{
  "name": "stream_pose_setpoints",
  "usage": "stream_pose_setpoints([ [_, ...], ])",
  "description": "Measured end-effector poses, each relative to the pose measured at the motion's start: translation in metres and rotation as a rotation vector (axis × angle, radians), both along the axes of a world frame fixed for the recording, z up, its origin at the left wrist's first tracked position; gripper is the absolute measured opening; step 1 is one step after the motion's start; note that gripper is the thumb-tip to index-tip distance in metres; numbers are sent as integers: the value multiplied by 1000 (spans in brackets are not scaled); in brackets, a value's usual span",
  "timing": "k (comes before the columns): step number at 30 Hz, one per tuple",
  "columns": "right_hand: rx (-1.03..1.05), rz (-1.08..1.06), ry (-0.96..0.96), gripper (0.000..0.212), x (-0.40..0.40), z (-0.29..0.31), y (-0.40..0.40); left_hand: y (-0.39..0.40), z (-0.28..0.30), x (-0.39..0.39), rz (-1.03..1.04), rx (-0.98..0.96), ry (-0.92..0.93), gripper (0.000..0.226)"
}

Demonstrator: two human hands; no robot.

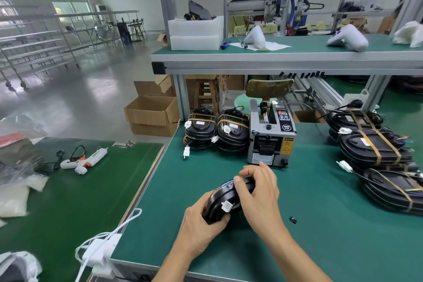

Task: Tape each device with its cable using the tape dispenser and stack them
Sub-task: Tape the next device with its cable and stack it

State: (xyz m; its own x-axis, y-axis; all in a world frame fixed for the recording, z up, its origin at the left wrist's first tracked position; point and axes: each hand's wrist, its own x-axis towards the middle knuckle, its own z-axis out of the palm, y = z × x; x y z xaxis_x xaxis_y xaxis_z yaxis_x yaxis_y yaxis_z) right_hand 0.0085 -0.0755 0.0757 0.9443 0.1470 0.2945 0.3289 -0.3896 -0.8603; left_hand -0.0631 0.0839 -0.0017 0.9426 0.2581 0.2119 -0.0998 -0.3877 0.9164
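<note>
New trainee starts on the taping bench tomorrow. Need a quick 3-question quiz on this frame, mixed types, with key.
1. True or false: the black device lies flat on the mat, untouched.
2. The tape dispenser stands: A) beyond the hands B) on the upper shelf C) left of the glue gun.
3. What colour is the connector on the held device?

Key:
1. False; the left hand and right hand both grip it, tilted.
2. A
3. White
</note>
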Motion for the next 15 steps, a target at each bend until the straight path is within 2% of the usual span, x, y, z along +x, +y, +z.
stream_pose_setpoints([
  [4,-117,3,-6,34,-1,-2,0,1,-3,0,-1,-7,4,63],
  [7,-189,30,-2,50,-3,-2,2,2,-7,2,9,3,25,58],
  [10,-167,56,16,59,-3,2,1,2,-7,2,6,-4,29,58],
  [12,-80,72,51,53,0,4,-2,1,-5,2,13,-7,22,58],
  [15,103,12,87,16,11,4,-12,0,-4,2,17,-13,-2,57],
])
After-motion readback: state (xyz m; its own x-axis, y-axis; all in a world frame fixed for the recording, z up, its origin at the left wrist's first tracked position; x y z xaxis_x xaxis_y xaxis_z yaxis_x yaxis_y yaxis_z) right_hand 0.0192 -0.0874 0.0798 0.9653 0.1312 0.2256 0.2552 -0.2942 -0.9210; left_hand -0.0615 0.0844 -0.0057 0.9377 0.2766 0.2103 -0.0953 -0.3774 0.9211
